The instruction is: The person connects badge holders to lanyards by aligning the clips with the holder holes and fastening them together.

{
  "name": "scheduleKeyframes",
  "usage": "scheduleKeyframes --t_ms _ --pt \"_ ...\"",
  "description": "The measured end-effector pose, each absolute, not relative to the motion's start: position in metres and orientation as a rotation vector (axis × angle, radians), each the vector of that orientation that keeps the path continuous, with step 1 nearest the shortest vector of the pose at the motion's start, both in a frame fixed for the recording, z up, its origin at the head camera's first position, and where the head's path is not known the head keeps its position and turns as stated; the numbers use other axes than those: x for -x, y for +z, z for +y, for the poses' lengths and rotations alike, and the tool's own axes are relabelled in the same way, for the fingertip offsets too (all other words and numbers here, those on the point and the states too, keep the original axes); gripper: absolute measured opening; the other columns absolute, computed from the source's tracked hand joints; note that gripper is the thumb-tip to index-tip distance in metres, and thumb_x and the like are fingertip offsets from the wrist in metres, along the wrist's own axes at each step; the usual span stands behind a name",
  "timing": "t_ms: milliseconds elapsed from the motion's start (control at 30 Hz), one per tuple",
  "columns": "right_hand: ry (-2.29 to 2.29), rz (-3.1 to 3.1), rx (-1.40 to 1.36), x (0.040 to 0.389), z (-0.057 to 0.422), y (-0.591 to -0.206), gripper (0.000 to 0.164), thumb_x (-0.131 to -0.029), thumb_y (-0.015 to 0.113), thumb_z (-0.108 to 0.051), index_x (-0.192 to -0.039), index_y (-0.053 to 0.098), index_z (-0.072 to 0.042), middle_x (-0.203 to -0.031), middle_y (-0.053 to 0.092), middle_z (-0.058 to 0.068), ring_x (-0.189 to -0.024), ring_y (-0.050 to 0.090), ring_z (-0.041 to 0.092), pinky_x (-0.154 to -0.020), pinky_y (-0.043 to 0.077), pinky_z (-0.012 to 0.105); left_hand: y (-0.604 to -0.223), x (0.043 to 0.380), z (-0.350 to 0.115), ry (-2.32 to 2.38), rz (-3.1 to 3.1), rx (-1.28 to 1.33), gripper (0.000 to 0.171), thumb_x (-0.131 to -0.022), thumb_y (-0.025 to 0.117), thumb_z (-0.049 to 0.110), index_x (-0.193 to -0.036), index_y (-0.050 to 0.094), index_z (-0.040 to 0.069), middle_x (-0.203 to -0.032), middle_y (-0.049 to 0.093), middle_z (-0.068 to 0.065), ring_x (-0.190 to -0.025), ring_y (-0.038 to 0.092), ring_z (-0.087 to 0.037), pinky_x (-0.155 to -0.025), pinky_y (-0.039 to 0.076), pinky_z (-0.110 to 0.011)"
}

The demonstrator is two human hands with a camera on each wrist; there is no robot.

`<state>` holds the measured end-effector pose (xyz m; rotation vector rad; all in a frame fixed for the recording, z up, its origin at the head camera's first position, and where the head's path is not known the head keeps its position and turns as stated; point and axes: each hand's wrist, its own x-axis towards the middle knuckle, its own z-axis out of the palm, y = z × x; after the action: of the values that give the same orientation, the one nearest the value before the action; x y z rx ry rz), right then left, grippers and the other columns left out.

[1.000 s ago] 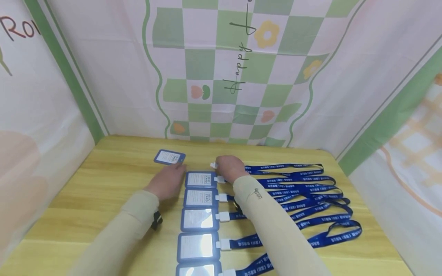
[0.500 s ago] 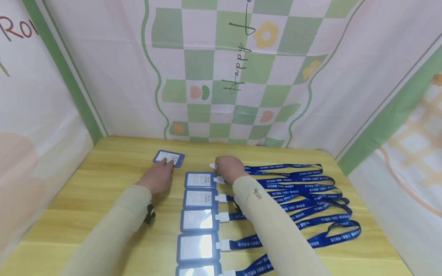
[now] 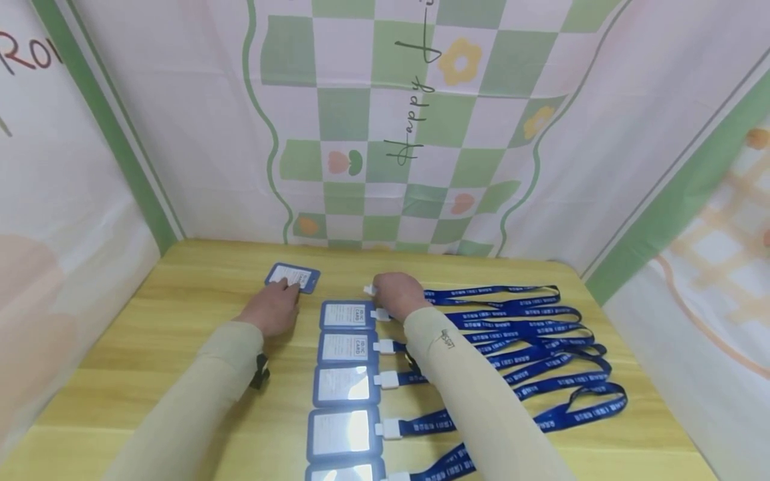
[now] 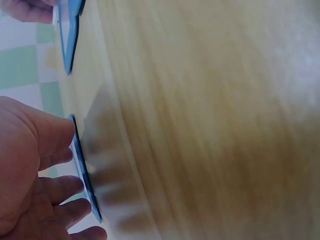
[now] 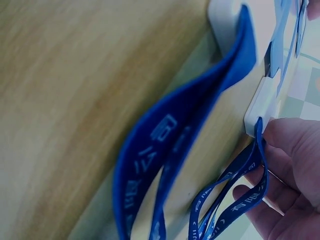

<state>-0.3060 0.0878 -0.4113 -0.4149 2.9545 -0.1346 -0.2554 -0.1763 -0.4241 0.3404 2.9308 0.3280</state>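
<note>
At the far left of the table, the fingertips of my left hand (image 3: pixel 272 308) rest on a blue-framed badge holder (image 3: pixel 293 276) with a white card in it. In the left wrist view this badge holder (image 4: pixel 84 172) shows edge-on, under spread fingers. My right hand (image 3: pixel 398 295) pinches a blue lanyard (image 5: pixel 260 145) by its white clip (image 5: pixel 261 102); the clip's tip pokes out left of the fingers in the head view. Between the hands, several badge holders (image 3: pixel 347 347) lie in a column, each with a white clip at its right side.
Blue printed lanyards (image 3: pixel 559 384) spread in loops to the right, partly covered by my right forearm. A wooden table (image 3: pixel 150 321) bears everything. Behind it hangs a curtain (image 3: pixel 397 120) with green and white checks.
My left hand has shifted left from beside the single badge holder's lower right corner and now lies with its fingers on it. The right hand stays where it was, still holding the lanyard.
</note>
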Motion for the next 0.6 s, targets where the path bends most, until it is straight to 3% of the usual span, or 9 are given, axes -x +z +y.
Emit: scheduleKeyframes --t_ms 600 --pt "-0.116 2.946 0.417 0.3065 0.0883 -0.4118 0.009 -0.102 0.065 -0.022 -0.1 0.073 -0.019 -0.096 0.073 -0.001 -0.087 0.066 0.018 -0.084 0.061 0.036 -0.4271 0.2544 -0.1715 0.34 2.91 -0.319 0.051 -0.109 0.046 0.022 -0.156 0.044 0.001 -0.161 0.037 -0.03 -0.147 0.039 -0.05 -0.121 0.035 -0.063"
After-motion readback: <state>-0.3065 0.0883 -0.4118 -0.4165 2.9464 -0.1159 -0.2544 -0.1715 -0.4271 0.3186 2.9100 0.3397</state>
